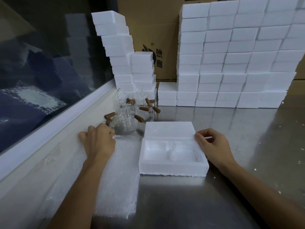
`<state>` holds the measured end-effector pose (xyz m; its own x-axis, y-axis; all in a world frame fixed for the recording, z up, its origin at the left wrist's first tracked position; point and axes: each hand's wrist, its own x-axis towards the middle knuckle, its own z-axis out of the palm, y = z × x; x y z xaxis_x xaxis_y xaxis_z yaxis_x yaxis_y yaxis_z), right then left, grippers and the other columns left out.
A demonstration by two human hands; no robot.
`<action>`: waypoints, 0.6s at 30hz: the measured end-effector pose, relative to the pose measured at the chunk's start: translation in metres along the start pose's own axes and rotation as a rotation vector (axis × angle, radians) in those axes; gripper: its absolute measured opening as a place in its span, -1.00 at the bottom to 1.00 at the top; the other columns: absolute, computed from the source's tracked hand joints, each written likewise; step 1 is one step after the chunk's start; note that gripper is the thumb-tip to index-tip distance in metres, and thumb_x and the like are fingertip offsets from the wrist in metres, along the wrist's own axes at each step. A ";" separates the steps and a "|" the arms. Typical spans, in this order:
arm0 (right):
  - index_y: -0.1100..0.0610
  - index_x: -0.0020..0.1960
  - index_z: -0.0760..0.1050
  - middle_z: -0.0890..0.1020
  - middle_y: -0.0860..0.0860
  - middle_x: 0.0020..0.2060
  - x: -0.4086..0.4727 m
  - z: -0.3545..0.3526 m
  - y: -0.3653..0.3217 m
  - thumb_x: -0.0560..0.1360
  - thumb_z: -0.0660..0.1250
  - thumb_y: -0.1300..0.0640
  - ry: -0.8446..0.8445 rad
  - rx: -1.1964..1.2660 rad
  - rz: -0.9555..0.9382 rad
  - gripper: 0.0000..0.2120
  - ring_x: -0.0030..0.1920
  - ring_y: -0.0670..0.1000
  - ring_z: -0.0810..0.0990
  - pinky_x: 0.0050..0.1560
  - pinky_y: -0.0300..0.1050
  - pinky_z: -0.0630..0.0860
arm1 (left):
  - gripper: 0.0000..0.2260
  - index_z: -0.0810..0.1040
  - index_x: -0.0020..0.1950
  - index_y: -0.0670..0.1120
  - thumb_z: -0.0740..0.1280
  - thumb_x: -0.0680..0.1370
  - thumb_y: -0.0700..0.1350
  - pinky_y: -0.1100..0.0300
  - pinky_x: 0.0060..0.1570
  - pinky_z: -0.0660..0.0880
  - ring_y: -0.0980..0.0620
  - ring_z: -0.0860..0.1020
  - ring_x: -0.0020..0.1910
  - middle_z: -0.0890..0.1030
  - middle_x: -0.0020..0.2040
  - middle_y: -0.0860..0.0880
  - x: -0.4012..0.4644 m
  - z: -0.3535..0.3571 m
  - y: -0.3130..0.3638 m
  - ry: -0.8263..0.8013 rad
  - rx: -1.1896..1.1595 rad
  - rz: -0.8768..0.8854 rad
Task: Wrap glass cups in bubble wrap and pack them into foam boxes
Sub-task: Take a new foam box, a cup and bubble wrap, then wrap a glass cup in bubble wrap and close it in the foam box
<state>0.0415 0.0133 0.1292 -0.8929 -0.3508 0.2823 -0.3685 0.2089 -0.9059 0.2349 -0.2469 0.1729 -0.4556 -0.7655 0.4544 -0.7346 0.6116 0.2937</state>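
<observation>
Setup step: right hand (212, 142) pinched foam box (173, 164) lid (168, 129); left hand (99, 139) pinched bubble wrap (118, 176) edge. Next probably needed a cup (130, 113).

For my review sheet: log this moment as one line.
left hand: on bubble wrap | right hand: pinching foam lid | foam box: open, empty | glass cups: unwrapped

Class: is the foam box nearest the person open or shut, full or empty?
Open and empty: foam box shows bare compartments; its lid lies behind.
</observation>
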 end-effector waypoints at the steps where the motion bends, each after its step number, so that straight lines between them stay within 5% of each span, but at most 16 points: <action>1: -0.03 -0.16 0.61 0.68 -0.18 -0.25 -0.001 0.000 0.000 0.51 0.39 0.03 0.001 0.002 0.000 -0.91 -0.23 -0.08 0.65 -0.20 -0.05 0.60 | -0.79 0.70 -0.03 0.00 0.36 0.53 -0.28 0.04 -0.01 0.17 -0.09 0.43 0.03 0.65 0.10 0.01 -0.001 -0.001 0.001 0.022 -0.037 0.040; 8: 0.03 -0.12 0.60 0.65 -0.13 -0.25 -0.002 -0.004 -0.007 0.53 0.36 0.15 0.053 0.111 0.003 -0.91 -0.19 0.05 0.64 -0.47 -0.18 0.51 | -0.80 0.70 -0.10 -0.09 0.40 0.46 -0.38 0.06 -0.04 0.29 -0.09 0.44 -0.04 0.67 0.01 -0.04 -0.001 -0.027 0.033 0.186 -0.224 0.315; 12: -0.01 -0.08 0.59 0.65 -0.14 -0.15 0.001 -0.014 -0.018 0.55 0.36 0.17 0.099 0.096 -0.046 -0.90 -0.10 -0.09 0.61 -0.30 -0.39 0.51 | -0.84 0.67 -0.15 -0.04 0.39 0.48 -0.30 0.09 0.01 0.31 0.06 0.37 -0.02 0.64 -0.03 0.02 -0.008 -0.040 0.060 0.208 -0.341 0.394; 18: -0.05 -0.12 0.60 0.67 -0.14 -0.20 0.006 -0.030 -0.050 0.54 0.36 0.13 0.116 0.185 -0.093 -0.89 -0.12 -0.08 0.64 -0.16 -0.13 0.60 | -0.87 0.59 -0.20 0.03 0.48 0.46 -0.17 0.11 -0.04 0.28 0.03 0.37 0.01 0.64 0.05 0.00 -0.013 -0.041 0.065 0.081 -0.324 0.270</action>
<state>0.0473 0.0278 0.1858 -0.8848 -0.2512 0.3925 -0.4069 0.0062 -0.9134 0.2137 -0.1887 0.2207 -0.5595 -0.5588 0.6121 -0.3929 0.8291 0.3978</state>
